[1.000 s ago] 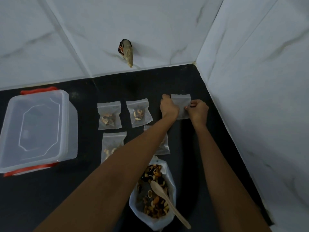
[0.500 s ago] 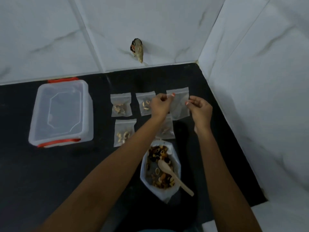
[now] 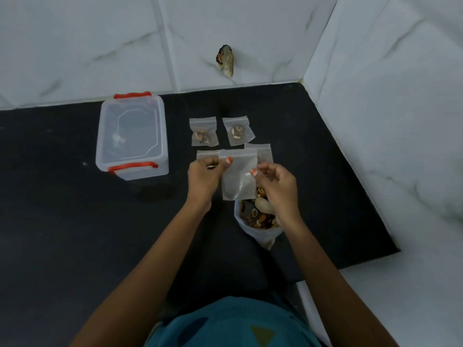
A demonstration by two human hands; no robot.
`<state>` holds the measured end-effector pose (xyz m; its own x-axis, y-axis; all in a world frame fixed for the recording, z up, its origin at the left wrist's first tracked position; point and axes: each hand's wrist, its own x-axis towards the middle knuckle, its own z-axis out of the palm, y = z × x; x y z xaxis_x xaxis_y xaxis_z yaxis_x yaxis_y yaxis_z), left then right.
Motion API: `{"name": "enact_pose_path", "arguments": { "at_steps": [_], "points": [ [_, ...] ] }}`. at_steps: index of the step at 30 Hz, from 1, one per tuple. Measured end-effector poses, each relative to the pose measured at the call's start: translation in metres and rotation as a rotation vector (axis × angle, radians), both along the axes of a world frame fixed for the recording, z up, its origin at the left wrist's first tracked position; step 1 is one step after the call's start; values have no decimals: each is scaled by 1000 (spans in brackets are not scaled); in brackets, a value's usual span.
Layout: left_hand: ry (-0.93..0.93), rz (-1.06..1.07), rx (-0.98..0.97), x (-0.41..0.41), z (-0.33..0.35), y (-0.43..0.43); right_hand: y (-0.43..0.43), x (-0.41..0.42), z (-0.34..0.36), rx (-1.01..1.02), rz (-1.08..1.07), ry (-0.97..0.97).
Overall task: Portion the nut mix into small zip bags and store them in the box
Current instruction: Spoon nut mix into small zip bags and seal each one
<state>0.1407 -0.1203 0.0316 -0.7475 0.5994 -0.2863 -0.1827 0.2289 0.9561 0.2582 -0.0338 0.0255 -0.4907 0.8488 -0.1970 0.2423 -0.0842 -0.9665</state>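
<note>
An empty small zip bag (image 3: 238, 177) hangs in the air between my hands. My left hand (image 3: 205, 177) pinches its upper left edge and my right hand (image 3: 275, 182) pinches its right edge. Below them the large bag of nut mix (image 3: 259, 221) stands open with a wooden spoon (image 3: 263, 206) in it. Two filled zip bags (image 3: 203, 132) (image 3: 238, 132) lie behind my hands on the black mat (image 3: 75, 221). Two more zip bags (image 3: 205, 154) (image 3: 260, 149) are partly hidden by the held bag. The clear box (image 3: 131, 136) with red clips sits at the left, lid on.
White marble-look tiled walls close the corner at the back and right. A small dark object (image 3: 226, 60) sticks out of the back wall. The black mat ends at the right front on white floor (image 3: 400, 296).
My hands lifted the empty zip bag off the mat and brought it back toward me, over the nut mix bag. The camera view pulled back.
</note>
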Motion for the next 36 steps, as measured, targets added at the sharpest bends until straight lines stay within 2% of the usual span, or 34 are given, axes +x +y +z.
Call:
{"name": "enact_pose_path", "arguments": {
  "at_steps": [6,10,12,14,17,19,21,25,27,36],
  "points": [
    [187,-231,-167,0,-5,-41,-21,4,-5,139,45,-28],
    [457,-441,-252,-1,-4,-52,-27,1,-5,388,346,-183],
    [534,-502,-271,-2,-4,-55,-31,0,-5,401,429,-263],
    [576,-508,-283,-1,-4,-57,-35,0,-5,380,424,-288],
    [624,-393,-242,3,-7,-59,-42,2,-1,269,368,-254],
    [596,-217,-168,10,-9,-62,-46,3,1,176,297,-219],
    [491,-108,-99,20,-9,-66,-49,4,3,81,224,-180],
    [181,-120,-58,35,-8,-68,-56,5,5,-19,169,-157],
    [89,-111,-35,36,-5,-67,-60,4,6,-67,166,-142],
    [-36,-190,30,22,1,-69,-54,5,9,-122,198,-150]
  ]
}}
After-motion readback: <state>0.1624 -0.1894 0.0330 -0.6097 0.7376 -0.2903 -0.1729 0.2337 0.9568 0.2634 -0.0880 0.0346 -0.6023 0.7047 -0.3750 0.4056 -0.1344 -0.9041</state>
